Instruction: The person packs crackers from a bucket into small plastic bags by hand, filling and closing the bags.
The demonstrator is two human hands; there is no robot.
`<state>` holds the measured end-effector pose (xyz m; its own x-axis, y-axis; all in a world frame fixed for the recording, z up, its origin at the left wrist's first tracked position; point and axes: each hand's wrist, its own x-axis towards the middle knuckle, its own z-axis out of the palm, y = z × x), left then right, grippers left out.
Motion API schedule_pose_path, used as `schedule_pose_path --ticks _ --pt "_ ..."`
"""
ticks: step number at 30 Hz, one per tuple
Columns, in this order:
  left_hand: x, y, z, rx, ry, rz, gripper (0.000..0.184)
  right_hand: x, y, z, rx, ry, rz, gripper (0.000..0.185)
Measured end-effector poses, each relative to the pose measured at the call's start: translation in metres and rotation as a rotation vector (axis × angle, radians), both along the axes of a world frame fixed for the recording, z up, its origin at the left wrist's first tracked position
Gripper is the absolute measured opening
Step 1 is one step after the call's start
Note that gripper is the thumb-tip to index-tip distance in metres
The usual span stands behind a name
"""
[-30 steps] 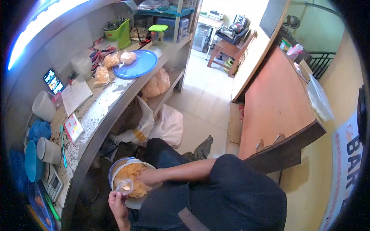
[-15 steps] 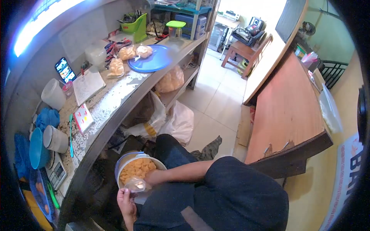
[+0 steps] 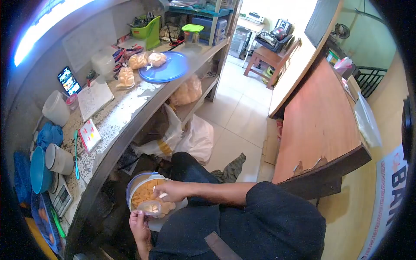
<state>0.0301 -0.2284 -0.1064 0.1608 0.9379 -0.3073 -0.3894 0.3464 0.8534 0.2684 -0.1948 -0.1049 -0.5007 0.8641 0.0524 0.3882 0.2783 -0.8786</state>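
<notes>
A white tub [image 3: 133, 187] full of orange chip-like pieces [image 3: 142, 193] stands by my lap. My left hand [image 3: 139, 220] pinches the rim of a small clear plastic bag [image 3: 151, 207], which lies over the tub's near side with some pieces inside. Above the pieces, close to the bag, is my right hand [image 3: 170, 191], its fingers curled together. Something small and pale shows at its fingers, too small to name.
The counter at left bears a blue lid [image 3: 167, 67], filled bags [image 3: 126, 77], a phone [image 3: 69, 80], a notebook [image 3: 94, 98], a scale [image 3: 62, 199] and a teal bowl [image 3: 40, 170]. A wooden panel [image 3: 320, 125] stands at right.
My right hand has come up out of the orange pieces and now shows above them. The small bag looks fuller and still hangs from my left hand. The view has shifted.
</notes>
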Motion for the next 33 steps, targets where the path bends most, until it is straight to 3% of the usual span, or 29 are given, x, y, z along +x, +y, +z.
schedule_pose_path --ticks 3,7,10,13,21,23,25,27,33 --pt "0.004 0.001 -0.002 -0.003 0.043 -0.039 0.007 0.005 -0.001 0.049 -0.041 0.155 0.132 0.023" --pt "0.010 0.003 -0.013 -0.005 0.116 -0.134 0.008 -0.008 -0.003 0.069 -0.024 0.248 0.297 0.023" --pt "0.014 0.002 -0.013 0.026 0.086 -0.167 0.009 -0.019 -0.001 0.068 -0.106 -0.086 0.347 0.022" --pt "0.018 -0.003 -0.021 -0.005 0.152 -0.113 0.009 -0.024 -0.002 0.051 -0.014 -0.104 0.332 0.022" --pt "0.019 -0.004 -0.019 0.011 0.299 -0.084 0.010 -0.030 -0.002 0.042 -0.097 -0.233 0.391 0.023" --pt "0.021 -0.004 -0.009 0.058 0.491 -0.125 0.010 -0.029 -0.003 0.046 0.008 -0.316 0.484 0.025" --pt "0.015 -0.003 -0.025 0.156 0.598 -0.158 0.012 -0.031 0.003 0.039 -0.064 -0.399 0.486 0.025" --pt "0.017 -0.003 -0.019 0.124 0.519 -0.170 0.013 -0.036 0.010 0.055 -0.135 -0.519 0.426 0.025" --pt "0.012 -0.009 -0.037 -0.033 0.203 -0.094 0.014 -0.041 0.016 0.037 -0.008 -0.288 0.231 0.032"
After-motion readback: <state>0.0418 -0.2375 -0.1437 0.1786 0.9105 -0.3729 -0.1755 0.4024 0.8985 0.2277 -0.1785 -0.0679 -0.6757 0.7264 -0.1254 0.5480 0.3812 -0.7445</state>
